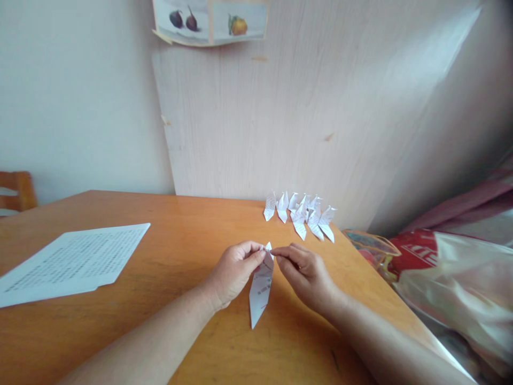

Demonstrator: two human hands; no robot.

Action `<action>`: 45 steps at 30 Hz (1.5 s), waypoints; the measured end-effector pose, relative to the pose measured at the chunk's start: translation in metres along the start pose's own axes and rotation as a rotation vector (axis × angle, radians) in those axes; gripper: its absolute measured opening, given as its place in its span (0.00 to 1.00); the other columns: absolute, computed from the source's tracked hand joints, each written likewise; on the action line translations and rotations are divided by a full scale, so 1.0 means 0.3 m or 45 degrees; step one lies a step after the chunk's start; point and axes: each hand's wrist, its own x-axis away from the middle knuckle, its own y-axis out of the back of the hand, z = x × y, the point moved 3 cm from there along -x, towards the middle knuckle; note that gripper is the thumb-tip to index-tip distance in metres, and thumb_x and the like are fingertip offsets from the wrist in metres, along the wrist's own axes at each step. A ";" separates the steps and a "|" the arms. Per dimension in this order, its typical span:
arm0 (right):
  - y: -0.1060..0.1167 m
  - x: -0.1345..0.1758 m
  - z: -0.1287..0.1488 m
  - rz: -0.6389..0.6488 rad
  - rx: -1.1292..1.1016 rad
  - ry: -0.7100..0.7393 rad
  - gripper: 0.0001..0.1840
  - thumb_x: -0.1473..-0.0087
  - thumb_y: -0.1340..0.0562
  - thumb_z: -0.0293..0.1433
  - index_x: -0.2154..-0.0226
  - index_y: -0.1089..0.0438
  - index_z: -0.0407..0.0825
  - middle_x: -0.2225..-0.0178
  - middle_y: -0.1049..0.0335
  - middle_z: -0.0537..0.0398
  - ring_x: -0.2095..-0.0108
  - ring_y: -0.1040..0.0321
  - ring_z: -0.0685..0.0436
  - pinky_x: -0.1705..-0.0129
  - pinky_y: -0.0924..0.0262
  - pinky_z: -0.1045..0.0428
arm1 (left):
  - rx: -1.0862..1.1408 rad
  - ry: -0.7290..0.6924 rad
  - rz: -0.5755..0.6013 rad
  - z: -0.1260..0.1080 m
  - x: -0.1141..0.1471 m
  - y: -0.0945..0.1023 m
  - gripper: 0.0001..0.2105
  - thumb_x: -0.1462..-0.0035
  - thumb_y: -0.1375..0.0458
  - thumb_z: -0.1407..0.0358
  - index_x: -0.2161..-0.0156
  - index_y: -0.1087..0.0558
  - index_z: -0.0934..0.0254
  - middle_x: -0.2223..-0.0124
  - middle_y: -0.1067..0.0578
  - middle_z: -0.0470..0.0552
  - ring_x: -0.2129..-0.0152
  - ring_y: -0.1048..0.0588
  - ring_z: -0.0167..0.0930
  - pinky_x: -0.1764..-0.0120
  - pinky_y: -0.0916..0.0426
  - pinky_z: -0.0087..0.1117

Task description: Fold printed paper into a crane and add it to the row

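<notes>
A long folded paper piece (261,291), white with some print and a pointed lower end, is held above the wooden table in the middle of the view. My left hand (236,270) pinches its upper left edge between thumb and fingers. At the upper right edge, my right hand (306,272) has its index finger and thumb closed on the small folds near the tip. The fingertips partly cover the top folds. Several folded paper birds (300,216) stand grouped farther back on the table, each with a pointed tail toward me.
A stack of printed paper sheets (80,262) lies at the left of the wooden table (180,331). Behind the table rises a pale wall panel (240,133) with fruit pictures (211,21). Bags (449,278) crowd the right edge, and a wooden chair (18,190) stands far left.
</notes>
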 end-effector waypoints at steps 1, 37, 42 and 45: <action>0.000 0.000 0.002 0.003 -0.003 0.007 0.12 0.38 0.42 0.26 0.60 0.22 0.50 0.70 0.28 0.54 0.69 0.30 0.49 0.68 0.38 0.54 | -0.005 -0.004 -0.002 -0.001 0.000 0.000 0.09 0.40 0.41 0.61 0.61 0.24 0.66 0.64 0.23 0.49 0.64 0.27 0.31 0.57 0.33 0.33; 0.003 0.000 0.022 -0.013 -0.022 0.019 0.11 0.36 0.42 0.31 0.60 0.23 0.49 0.71 0.31 0.55 0.71 0.33 0.50 0.69 0.39 0.54 | -0.027 -0.020 0.013 0.002 -0.003 -0.002 0.10 0.39 0.41 0.59 0.62 0.24 0.66 0.64 0.22 0.50 0.64 0.26 0.32 0.58 0.32 0.33; 0.005 0.003 0.002 -0.020 0.008 0.002 0.10 0.39 0.42 0.28 0.62 0.23 0.49 0.70 0.28 0.54 0.70 0.31 0.49 0.67 0.38 0.54 | -0.060 -0.029 0.003 0.004 -0.003 0.001 0.11 0.40 0.40 0.59 0.60 0.23 0.65 0.61 0.21 0.51 0.62 0.25 0.34 0.55 0.31 0.34; 0.005 0.003 -0.019 -0.021 0.045 -0.050 0.11 0.41 0.42 0.26 0.63 0.24 0.49 0.69 0.26 0.55 0.68 0.29 0.48 0.66 0.37 0.53 | -0.070 -0.028 0.042 0.007 -0.004 0.000 0.12 0.41 0.39 0.60 0.56 0.23 0.64 0.56 0.20 0.53 0.57 0.24 0.36 0.52 0.31 0.36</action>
